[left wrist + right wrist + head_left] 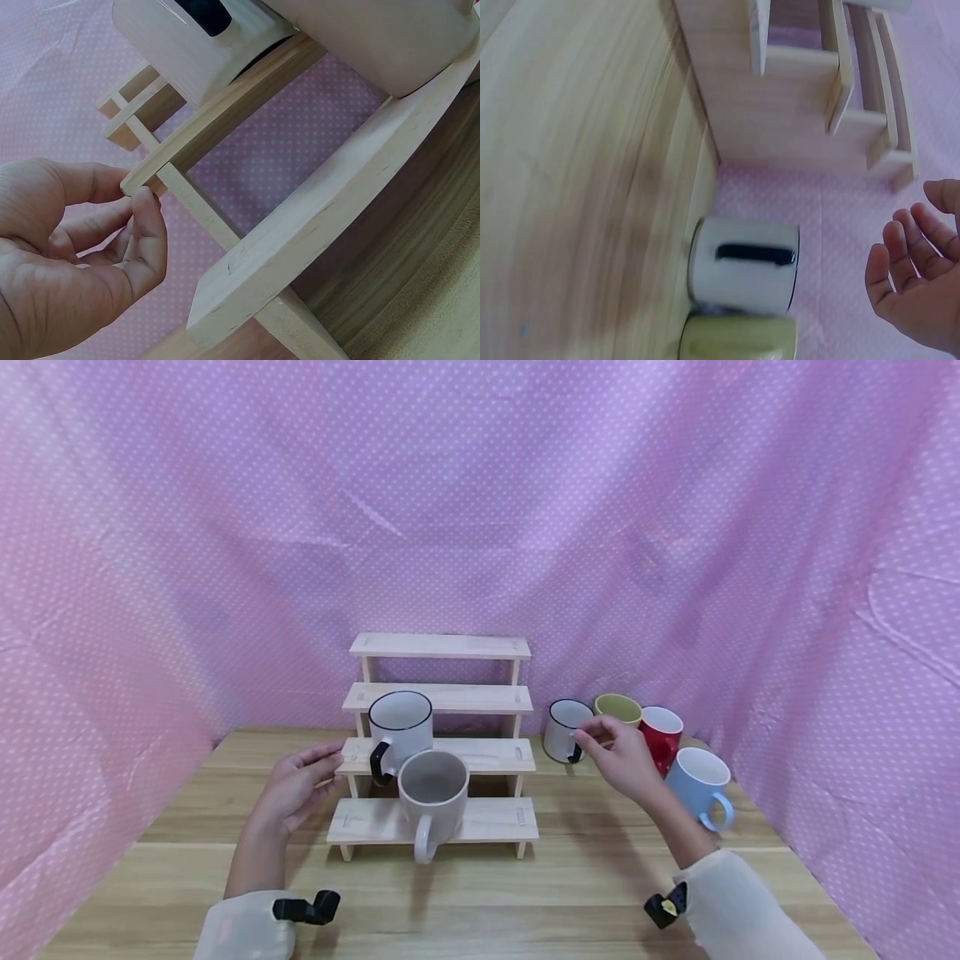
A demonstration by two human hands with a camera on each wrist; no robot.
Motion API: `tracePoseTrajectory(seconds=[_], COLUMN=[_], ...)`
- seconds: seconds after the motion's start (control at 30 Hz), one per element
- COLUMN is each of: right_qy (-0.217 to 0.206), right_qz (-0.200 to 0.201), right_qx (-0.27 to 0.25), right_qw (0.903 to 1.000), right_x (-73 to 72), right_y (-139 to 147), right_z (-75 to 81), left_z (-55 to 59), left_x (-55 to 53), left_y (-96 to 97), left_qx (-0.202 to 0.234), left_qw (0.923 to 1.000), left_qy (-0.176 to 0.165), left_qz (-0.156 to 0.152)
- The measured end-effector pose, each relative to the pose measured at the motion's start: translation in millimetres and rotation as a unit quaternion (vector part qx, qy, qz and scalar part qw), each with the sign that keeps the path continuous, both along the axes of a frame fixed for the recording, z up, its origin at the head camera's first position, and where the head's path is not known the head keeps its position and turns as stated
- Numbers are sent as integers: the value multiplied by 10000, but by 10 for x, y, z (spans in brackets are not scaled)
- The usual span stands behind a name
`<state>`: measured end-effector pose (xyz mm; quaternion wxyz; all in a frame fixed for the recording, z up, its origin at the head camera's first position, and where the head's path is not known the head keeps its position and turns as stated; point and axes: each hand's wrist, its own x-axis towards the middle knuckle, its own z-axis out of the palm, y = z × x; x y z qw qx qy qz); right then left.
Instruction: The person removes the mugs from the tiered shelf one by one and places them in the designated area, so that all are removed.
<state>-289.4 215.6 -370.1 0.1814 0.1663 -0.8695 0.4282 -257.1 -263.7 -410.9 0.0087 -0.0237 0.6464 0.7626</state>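
My left hand point(298, 785) pinches the left end of the second board up on a wooden tiered rack point(480, 755); in the left wrist view the thumb and fingertips point(150, 206) meet at the board's end. On that board stands a white mug with a black rim and black handle point(401, 723). A plain off-white mug point(435, 793) stands on the lowest board, its handle toward me. My right hand point(618, 756) hovers with loosely bent fingers near a second black-rimmed white mug point(562, 731) on the table, holding nothing. The right wrist view shows its fingers apart from that mug point(742, 266).
Right of the rack, a yellow-green mug point(618, 707), a red mug point(658, 739) and a light-blue mug point(693, 781) stand on the wooden table point(480, 910). A pink-purple dotted cloth point(450, 510) hangs behind and at both sides.
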Motion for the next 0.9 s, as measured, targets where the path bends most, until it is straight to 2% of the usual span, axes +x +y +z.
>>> tracePoseTrajectory(seconds=[0.27, 0.5, 0.73, 0.9], right_qy=[-48, -292, 47, 34], right_qz=[711, 1271, 1560, 1801], right_qx=[234, 383, 767, 932], right_qw=[9972, 9907, 9848, 9792], right_x=[-7, 41, 68, 104], right_y=[-420, -704, -1002, -1195], right_z=[85, 180, 274, 319], left_z=[-18, -11, 3, -2], left_x=[7, -5, -1, 2], left_y=[-18, -8, -2, -7], left_qx=[-2, 15, -24, -89], left_qw=[10000, 10000, 10000, 9999], left_qy=[-23, 11, 5, -27], left_qz=[39, -14, 23, 51])
